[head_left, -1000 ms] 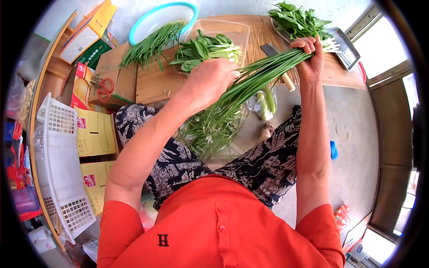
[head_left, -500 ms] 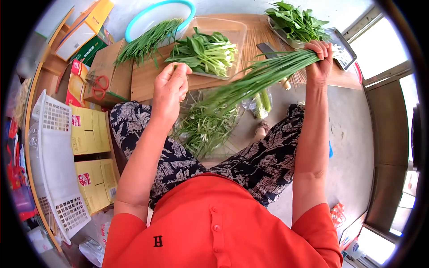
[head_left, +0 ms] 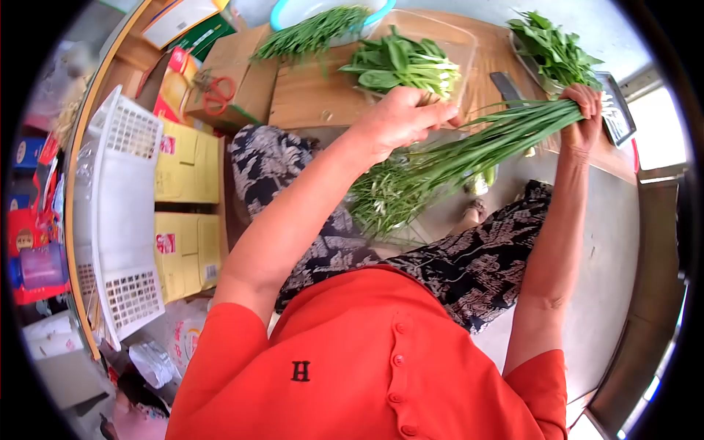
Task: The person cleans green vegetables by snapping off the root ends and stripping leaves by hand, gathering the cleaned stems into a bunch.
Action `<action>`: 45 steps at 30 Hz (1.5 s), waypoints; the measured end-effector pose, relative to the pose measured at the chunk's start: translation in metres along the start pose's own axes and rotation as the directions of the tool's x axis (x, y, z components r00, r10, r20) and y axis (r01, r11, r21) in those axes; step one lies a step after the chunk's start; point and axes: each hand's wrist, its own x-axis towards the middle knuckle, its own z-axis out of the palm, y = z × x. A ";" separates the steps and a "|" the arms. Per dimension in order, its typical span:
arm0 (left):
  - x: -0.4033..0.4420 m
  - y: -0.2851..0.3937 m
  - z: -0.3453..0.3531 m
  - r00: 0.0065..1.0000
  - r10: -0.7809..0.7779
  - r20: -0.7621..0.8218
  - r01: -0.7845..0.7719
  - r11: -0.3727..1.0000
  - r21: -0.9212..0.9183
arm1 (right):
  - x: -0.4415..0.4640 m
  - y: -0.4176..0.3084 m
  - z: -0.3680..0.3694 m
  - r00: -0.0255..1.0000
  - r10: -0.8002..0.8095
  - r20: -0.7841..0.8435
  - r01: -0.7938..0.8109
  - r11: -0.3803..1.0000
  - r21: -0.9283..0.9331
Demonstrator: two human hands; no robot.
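Observation:
My right hand is closed around the pale ends of a bunch of garlic chives, whose long green leaves reach left and down across the front of the table. Beside those leaves, my left hand is pinched, with thumb and fingers together; whatever lies between them is hidden. Below both hands, a loose heap of chive scraps lies on the floor between my knees. Just beyond my left hand, leafy greens with pale stalks fill a clear plastic tray.
On the wooden table are a knife, more leafy greens and a dark tray. Chives hang over a blue-rimmed basin. Red-handled scissors, yellow boxes and a white plastic rack are at left.
My left hand has moved right, toward the chive leaves. My right hand still holds the bunch. The view has turned, so the surroundings sit farther right.

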 end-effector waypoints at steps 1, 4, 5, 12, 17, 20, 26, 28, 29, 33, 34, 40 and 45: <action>0.001 -0.001 0.004 0.999 -0.018 -0.028 0.019 0.998 0.052 | 0.000 0.000 -0.002 0.999 -0.017 0.028 0.018 0.999 -0.042; 0.005 0.006 0.008 0.999 -0.034 -0.021 0.035 0.995 0.091 | 0.000 0.001 0.001 1.000 0.018 0.023 -0.018 1.000 -0.015; 0.004 0.006 0.009 0.998 -0.064 -0.007 0.064 0.996 0.067 | -0.001 0.002 0.000 1.000 -0.007 0.005 0.007 1.000 -0.022; 0.007 0.009 0.017 0.995 -0.070 0.071 0.061 0.990 0.129 | -0.002 0.004 -0.002 1.000 -0.029 -0.009 0.029 0.999 -0.021; 0.009 0.011 0.022 0.998 -0.048 0.029 0.040 0.974 0.221 | -0.002 0.004 -0.002 0.999 -0.034 -0.017 0.034 0.999 -0.022; 0.008 0.013 0.019 0.998 -0.057 0.020 0.050 0.971 0.235 | -0.002 0.003 -0.002 0.999 -0.029 -0.021 0.029 0.999 -0.014; 0.008 -0.003 0.021 0.987 0.083 -0.141 -0.084 0.996 0.001 | -0.001 0.003 -0.006 1.000 -0.026 -0.008 0.025 0.999 -0.047; 0.004 -0.008 0.019 0.984 0.074 -0.164 -0.091 0.991 -0.097 | 0.001 0.004 -0.008 1.000 -0.012 -0.012 0.011 0.997 -0.078; 0.002 -0.009 0.018 0.980 0.064 -0.188 -0.101 0.976 -0.194 | 0.001 0.006 -0.009 1.000 -0.007 -0.016 0.005 0.995 -0.096; -0.015 -0.012 -0.007 0.927 0.080 -0.367 -0.214 0.916 -0.340 | -0.001 -0.012 -0.012 0.997 -0.058 -0.050 0.055 0.997 -0.055; -0.023 -0.016 -0.018 0.915 0.071 -0.397 -0.219 0.915 -0.340 | -0.003 -0.020 -0.012 0.993 -0.104 -0.059 0.099 0.992 -0.084; -0.041 -0.079 -0.069 0.884 -0.163 -0.438 0.087 0.978 -0.189 | -0.011 -0.050 -0.022 0.952 -0.281 -0.124 0.259 0.951 -0.168; -0.034 -0.119 -0.072 0.874 0.304 -0.378 0.107 0.639 0.761 | -0.013 -0.040 -0.022 0.923 -0.344 -0.170 0.310 0.930 -0.198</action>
